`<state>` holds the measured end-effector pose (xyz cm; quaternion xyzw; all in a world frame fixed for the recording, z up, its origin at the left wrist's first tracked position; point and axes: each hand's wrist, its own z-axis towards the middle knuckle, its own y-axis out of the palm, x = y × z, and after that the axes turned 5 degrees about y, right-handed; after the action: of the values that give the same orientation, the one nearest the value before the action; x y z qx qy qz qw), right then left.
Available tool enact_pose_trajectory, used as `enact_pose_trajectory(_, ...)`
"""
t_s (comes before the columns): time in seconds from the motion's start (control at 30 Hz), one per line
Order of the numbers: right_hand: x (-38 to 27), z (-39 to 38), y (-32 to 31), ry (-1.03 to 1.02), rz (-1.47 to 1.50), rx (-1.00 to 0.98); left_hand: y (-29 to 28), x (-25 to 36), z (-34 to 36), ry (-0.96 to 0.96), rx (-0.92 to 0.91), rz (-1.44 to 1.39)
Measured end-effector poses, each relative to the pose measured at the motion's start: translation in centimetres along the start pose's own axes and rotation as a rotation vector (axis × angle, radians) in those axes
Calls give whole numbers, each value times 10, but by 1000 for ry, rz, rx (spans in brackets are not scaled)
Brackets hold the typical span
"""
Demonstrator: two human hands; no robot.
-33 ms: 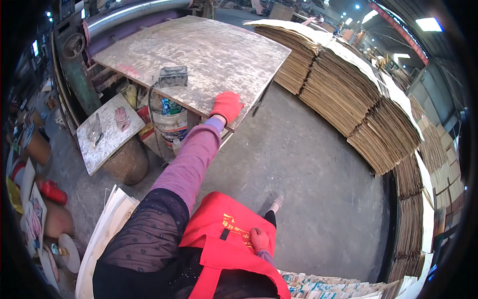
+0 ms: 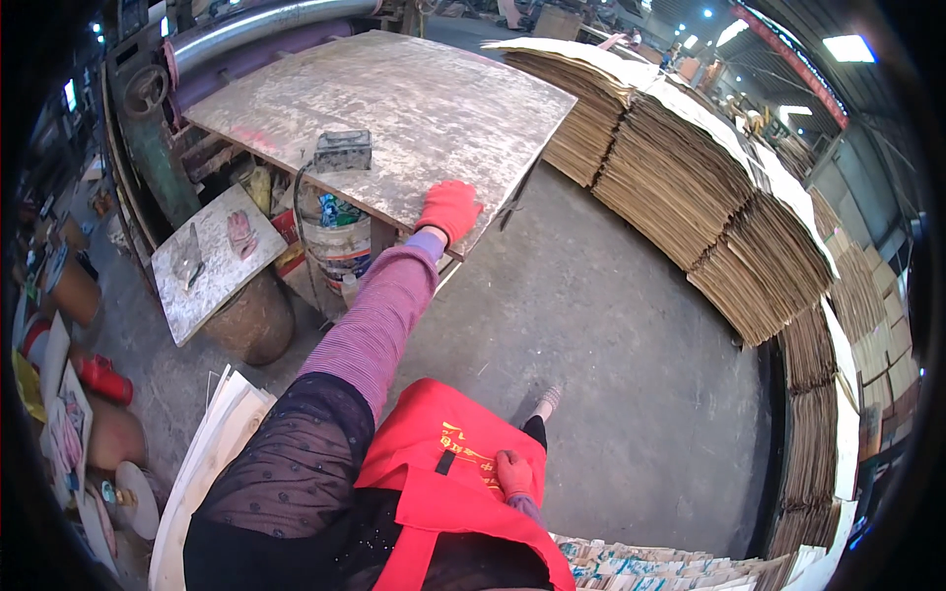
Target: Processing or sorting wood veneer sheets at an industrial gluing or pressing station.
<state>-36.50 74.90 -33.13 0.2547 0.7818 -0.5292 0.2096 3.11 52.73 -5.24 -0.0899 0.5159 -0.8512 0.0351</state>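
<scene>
My left hand [image 2: 450, 210], in a red glove, rests on the near corner of a worn, stained tabletop [image 2: 443, 108]. Its fingers are curled in, and nothing shows in them. My right hand [image 2: 513, 475], also gloved in a reddish colour, lies against the front of my red apron [image 2: 414, 433]. Its fingers look bent and closed, with no object visible. A dark rectangular block-like box [image 2: 343, 151] sits on the tabletop, to the left of and beyond my left hand, with a dark hose or cord [image 2: 298, 212] hanging near it.
A roller machine [image 2: 266, 34] with a handwheel stands behind the table. Tall stacks of thin wood sheets [image 2: 680, 177] curve along the right. A small board with gloves [image 2: 217, 251] rests on a drum [image 2: 246, 320] at left. A bucket [image 2: 340, 241] stands below the table edge.
</scene>
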Motion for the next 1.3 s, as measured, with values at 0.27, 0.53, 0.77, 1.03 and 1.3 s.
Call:
enact_pose_trajectory(0.27,7,3,5,10,43,3,4,-3,-1,7,21,-7)
enact_pose_trajectory(0.53,-1,3,3,25,32,1,2,-2,2,-4,9,-9)
enact_pose_trajectory(0.77,0,2,2,31,2,-3,6,-5,0,1,30,-6)
enact_pose_trajectory(1.03,4,4,4,35,21,-6,6,-4,1,12,35,-6)
enact_pose_trajectory(1.3,10,7,8,30,20,-2,7,-4,1,10,37,0)
